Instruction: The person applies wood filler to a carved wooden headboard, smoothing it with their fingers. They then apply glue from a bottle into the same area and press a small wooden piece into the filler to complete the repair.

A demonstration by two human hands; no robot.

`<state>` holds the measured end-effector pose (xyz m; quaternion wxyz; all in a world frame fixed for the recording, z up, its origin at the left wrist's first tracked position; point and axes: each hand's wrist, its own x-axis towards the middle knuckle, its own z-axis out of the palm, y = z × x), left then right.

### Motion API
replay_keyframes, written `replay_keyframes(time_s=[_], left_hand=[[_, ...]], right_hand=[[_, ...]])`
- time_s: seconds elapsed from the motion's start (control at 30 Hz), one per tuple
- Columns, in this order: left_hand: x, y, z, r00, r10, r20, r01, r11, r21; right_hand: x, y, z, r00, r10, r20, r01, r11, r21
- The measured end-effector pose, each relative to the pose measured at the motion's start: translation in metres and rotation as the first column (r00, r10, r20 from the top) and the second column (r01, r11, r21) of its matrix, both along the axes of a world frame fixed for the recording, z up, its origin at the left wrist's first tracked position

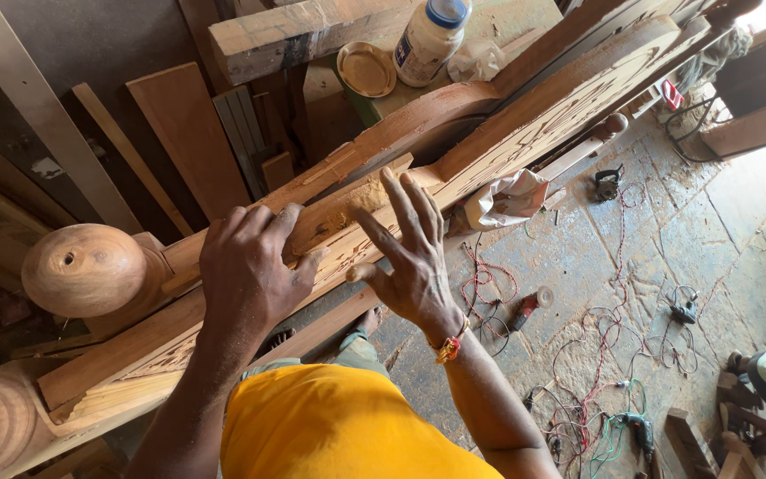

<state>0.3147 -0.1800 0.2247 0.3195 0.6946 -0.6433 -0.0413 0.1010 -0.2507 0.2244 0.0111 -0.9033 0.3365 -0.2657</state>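
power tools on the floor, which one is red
The small grinder lying by the red cord near the right hand. It has a red body with a pale disc; the drill lower down is dark green, and the tool farther right is dark.
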Motion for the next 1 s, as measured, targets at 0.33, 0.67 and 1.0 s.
replay_keyframes(time_s=[0.33, 0.67, 1.0], left_hand=[[0.001, 0.000, -0.001, 1.000, 0.000, 0.017, -0.001, 0.999, 0.035], [0.001, -0.001, -0.001, 1.000, 0.001, 0.019, -0.002, 0.998, 0.057], [0.001, 0.000, 0.000, 1.000, 0.003, 0.012, -0.003, 1.000, 0.029]], right_hand=[[0.010, 0.008, 0.010, 0.999, 0.031, -0.011, -0.031, 1.000, -0.002], [0.011, 0.012, 0.009, 0.999, 0.020, -0.042, -0.020, 1.000, 0.000], [0.011, 0.015, 0.005, 0.999, 0.032, -0.026, -0.033, 0.999, -0.024]])
